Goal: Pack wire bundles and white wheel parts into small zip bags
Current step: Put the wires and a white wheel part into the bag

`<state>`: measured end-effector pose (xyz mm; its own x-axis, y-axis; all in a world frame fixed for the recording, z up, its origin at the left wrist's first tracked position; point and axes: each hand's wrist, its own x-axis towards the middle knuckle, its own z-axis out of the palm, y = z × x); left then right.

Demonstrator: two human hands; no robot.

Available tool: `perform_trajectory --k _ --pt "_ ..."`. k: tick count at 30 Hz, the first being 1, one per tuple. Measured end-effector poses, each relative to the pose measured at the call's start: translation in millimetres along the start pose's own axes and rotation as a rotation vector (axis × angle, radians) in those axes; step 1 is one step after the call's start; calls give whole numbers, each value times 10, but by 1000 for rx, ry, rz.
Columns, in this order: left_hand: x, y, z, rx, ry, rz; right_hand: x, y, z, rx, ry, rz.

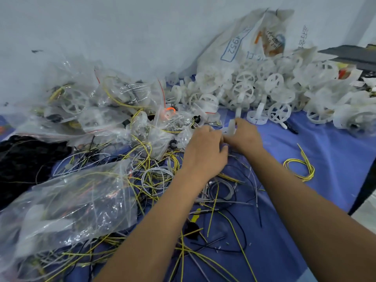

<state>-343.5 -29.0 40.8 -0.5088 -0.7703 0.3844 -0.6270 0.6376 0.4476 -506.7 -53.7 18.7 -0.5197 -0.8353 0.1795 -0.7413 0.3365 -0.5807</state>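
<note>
My right hand point(243, 136) grips a white wheel part point(231, 127) whose stem sticks up between its fingers. My left hand point(205, 148) meets it from the left, fingers curled at the same spot; what it holds is hidden by the hand. Both hands hover over a tangle of yellow, white and black wires point(160, 176) on the blue cloth point(325, 143). A heap of loose white wheel parts point(264, 88) lies at the back right. Filled small zip bags point(114, 104) with red seal strips pile up at the back left.
A large clear bag of wires point(71, 202) lies at the front left. A printed white sack point(250, 39) leans on the wall behind the wheels. A lone yellow wire coil point(301, 165) lies to the right. Black material point(22, 157) sits at the left edge.
</note>
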Motion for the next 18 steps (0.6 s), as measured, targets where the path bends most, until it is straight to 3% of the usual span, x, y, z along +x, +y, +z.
perform_trajectory --k 4,8,11,13,16,18 --pt "-225 -268 -533 180 137 -67 -215 -317 -1 185 112 -2" --pt "-601 -679 -1061 497 112 -272 -557 -894 -15 489 312 38" --pt "-871 -909 -1397 444 87 -402 -896 -1358 -3 605 394 -37" --pt "-1012 -1033 -1607 301 84 -479 -1150 -1632 66 905 241 -114" --pt "-1135 -1190 -1820 123 105 -575 -1484 -1887 300 1361 -274 -110" --pt "-1190 -1259 -1894 -21 153 -629 -1658 -1937 482 1439 -532 -48"
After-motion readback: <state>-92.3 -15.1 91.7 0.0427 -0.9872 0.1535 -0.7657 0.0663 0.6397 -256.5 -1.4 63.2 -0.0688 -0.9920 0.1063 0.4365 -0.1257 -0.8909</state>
